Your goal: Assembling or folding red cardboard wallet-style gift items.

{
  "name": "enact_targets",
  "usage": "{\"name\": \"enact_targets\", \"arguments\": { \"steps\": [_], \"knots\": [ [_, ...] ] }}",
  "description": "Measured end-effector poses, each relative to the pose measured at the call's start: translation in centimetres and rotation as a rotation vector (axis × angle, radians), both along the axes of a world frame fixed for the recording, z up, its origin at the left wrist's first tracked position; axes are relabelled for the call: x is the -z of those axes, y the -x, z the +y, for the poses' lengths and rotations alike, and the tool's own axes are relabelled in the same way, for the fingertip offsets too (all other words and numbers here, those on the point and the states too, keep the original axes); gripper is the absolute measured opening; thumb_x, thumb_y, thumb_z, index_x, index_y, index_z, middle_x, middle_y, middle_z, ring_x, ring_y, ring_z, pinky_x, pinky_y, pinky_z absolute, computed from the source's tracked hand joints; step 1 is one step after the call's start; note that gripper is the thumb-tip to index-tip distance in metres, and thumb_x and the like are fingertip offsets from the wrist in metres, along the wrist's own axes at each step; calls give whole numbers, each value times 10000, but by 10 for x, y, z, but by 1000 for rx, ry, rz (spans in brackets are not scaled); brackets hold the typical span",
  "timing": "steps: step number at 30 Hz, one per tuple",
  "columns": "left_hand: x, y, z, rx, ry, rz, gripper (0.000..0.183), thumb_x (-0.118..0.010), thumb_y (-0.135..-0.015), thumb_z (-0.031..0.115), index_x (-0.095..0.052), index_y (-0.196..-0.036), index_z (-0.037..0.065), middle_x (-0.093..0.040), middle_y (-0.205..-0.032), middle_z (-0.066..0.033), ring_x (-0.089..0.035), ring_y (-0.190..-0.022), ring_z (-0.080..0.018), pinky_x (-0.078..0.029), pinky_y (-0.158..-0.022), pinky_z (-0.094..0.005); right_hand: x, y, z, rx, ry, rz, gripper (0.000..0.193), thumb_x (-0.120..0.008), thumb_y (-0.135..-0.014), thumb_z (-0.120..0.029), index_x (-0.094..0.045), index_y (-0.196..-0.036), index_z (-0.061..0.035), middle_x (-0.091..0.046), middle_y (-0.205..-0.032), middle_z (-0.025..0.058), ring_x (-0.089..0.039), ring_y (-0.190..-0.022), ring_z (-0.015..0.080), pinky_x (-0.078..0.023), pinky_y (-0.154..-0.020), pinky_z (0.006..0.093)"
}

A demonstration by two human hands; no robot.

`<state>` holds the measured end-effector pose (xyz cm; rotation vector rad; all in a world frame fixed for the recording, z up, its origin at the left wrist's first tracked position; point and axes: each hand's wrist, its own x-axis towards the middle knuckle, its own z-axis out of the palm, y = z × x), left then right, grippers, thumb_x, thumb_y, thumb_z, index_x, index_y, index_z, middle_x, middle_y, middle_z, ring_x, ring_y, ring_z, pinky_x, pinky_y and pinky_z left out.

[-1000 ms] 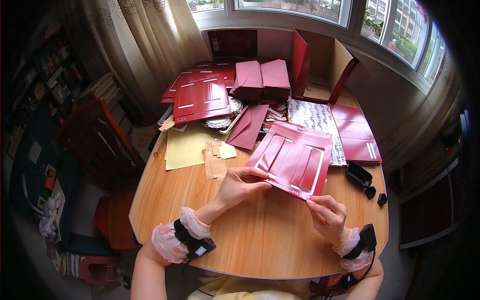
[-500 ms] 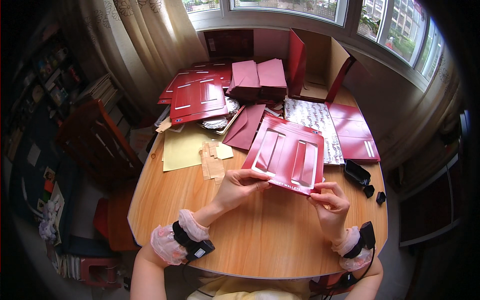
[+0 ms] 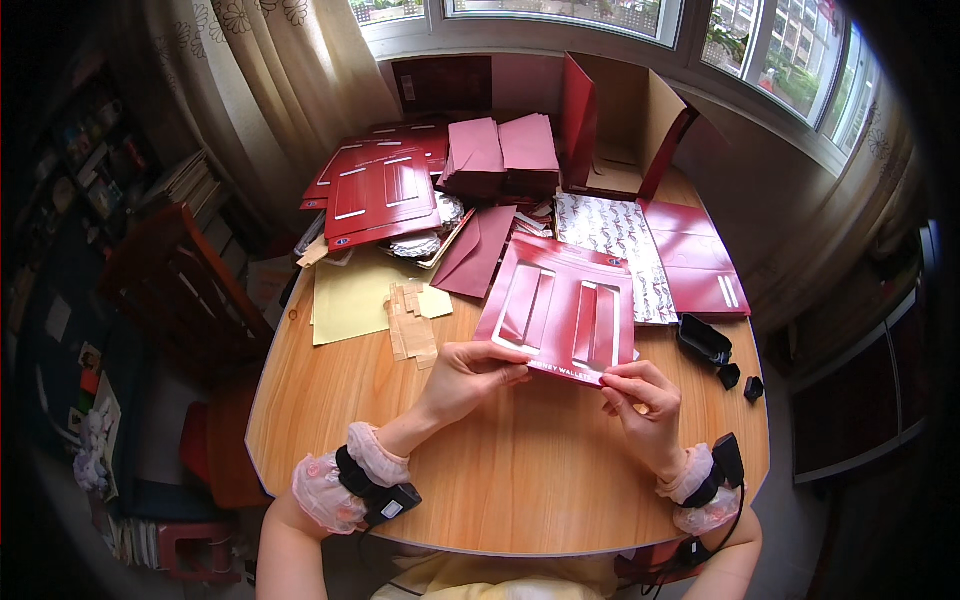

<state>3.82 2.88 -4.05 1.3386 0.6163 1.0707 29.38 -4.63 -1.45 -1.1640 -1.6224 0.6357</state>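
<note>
Holding: red card (image 3: pixel 562 305), by its near edge; clock directions run from it, 12 pointing away.
Left hand (image 3: pixel 462 380): at 8, thumb and fingers narrowed, pinching that edge toward its left end.
Right hand (image 3: pixel 646 405): at 5, thumb and fingers likewise narrowed, pinching the near right corner.
Far edge: overlaps, as seen, the envelope (image 3: pixel 475 250) at 10 and the patterned sheet (image 3: pixel 610 240) at 1; cannot tell whether it touches them.
Table (image 3: pixel 500 490): wood spreads from 5 to 8, the widest room, ending in a near rim at 6.
Left side: yellow paper (image 3: pixel 345 305) and tan strips (image 3: pixel 408 330) at 9, the paper near the table's rim.
Right side: black case (image 3: pixel 703 342) between 3 and 4, near the rim.
Back: pink stacks (image 3: pixel 475 148) at 11, just beside the box (image 3: pixel 625 145) at 1; narrow room between.
</note>
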Motion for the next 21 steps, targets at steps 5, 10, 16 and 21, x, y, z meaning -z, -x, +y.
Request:
{"name": "enact_targets", "arguments": {
  "steps": [5,10,16,21],
  "knots": [
    [-1,0,3,-32,34,61,281,-694,-872,16,-655,-1148,-16,-704,-1015,-81,-677,-926,-133,-556,-831,-249,1,-1,-1,23,-151,-120,190,-697,-800,91,-711,-975,19,-643,-944,111,-661,-790,179,-566,-621,242],
    [6,11,13,-93,-4,111,348,-738,-846,50,-622,-1169,-7,-704,-999,-65,-672,-912,-110,-532,-815,-233,-2,-2,-3,46,-174,-118,188,-709,-787,87,-710,-961,17,-648,-932,118,-661,-806,200,-553,-637,263],
    [7,13,14,-43,15,134,261,-740,-830,5,-637,-1070,-1,-694,-990,-56,-663,-918,-101,-538,-815,-220,-5,-4,-3,60,-216,-171,180,-720,-777,80,-709,-944,14,-663,-919,114,-666,-811,211,-535,-688,271],
    [9,12,14,-48,39,116,251,-743,-830,12,-637,-1057,-3,-694,-987,-55,-657,-919,-98,-547,-804,-229,-6,-3,-2,67,-213,-186,165,-723,-777,73,-708,-931,15,-666,-917,115,-667,-814,218,-530,-693,274]
  ]
}}
